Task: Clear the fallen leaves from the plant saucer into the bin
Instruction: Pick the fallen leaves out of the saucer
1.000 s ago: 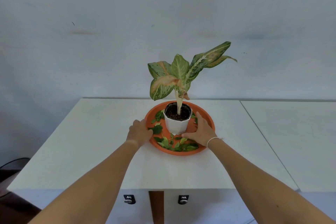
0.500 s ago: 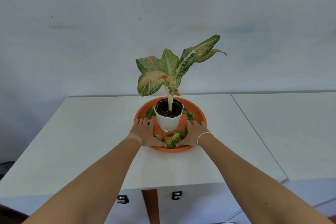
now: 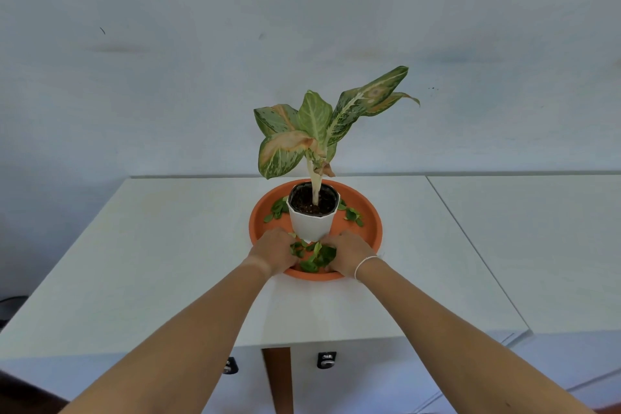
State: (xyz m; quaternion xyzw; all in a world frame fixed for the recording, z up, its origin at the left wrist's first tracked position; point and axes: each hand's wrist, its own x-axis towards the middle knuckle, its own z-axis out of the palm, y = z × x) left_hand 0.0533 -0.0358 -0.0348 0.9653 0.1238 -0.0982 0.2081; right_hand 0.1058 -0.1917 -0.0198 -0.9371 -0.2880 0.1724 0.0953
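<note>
Left hand (image 3: pixel 273 252) is down in the orange saucer (image 3: pixel 369 215), fingers curled around the near pile of fallen leaves (image 3: pixel 314 255) just in front of the white pot (image 3: pixel 312 223). Right hand (image 3: pixel 346 254) cups the same pile from the other side. Looks like early days: more leaves sit by the pot on both sides, and no bin in view.

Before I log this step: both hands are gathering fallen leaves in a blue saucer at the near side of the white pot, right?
Not quite: the saucer is orange, as the head view shows. The rest holds: left hand and right hand gather leaves beside the white pot.
</note>
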